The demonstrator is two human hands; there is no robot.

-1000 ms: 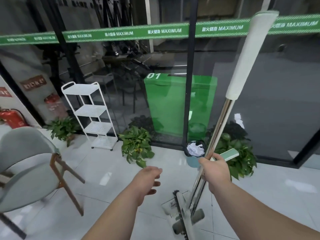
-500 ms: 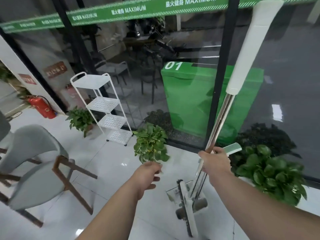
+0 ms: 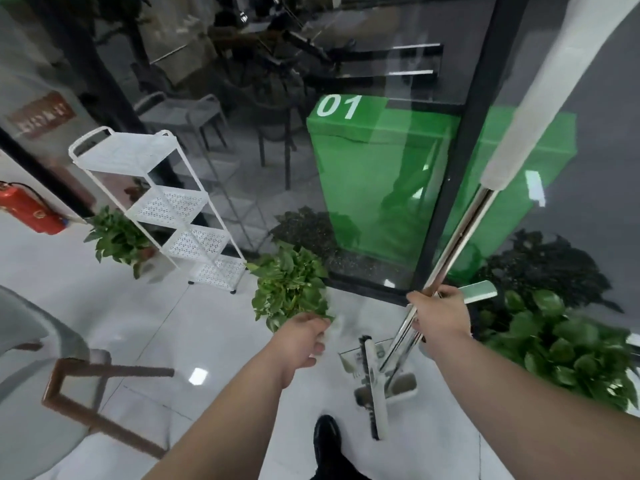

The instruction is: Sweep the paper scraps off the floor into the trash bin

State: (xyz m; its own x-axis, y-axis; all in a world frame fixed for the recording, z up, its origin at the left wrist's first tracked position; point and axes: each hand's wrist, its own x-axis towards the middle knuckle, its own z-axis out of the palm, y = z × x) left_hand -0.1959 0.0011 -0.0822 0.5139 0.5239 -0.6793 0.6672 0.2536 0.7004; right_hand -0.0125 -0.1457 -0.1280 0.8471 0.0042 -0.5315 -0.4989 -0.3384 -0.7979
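Note:
My right hand [image 3: 440, 317] is closed around two shiny metal poles [image 3: 460, 237] held together; the longer one carries a pale grey sleeve [image 3: 540, 98] at the top. Below it hang a white broom head with dark bristles [image 3: 375, 393] and a dustpan [image 3: 401, 382], just above the floor. A printed paper scrap [image 3: 351, 362] shows beside the broom head, seemingly in the pan. My left hand [image 3: 304, 337] reaches forward with loosely curled fingers and holds nothing. The trash bin is out of view.
A glass wall with a black frame [image 3: 460, 168] stands ahead. Potted plants sit at its foot: one by my left hand [image 3: 289, 285], a big one at right [image 3: 561, 344], a small one [image 3: 117, 237] beside a white shelf rack [image 3: 166, 202]. A grey chair [image 3: 45, 375] is at left.
The view has moved closer to the glass and tilted down. The paper-filled bin seen a second ago has dropped out of sight. Both hands keep their pose.

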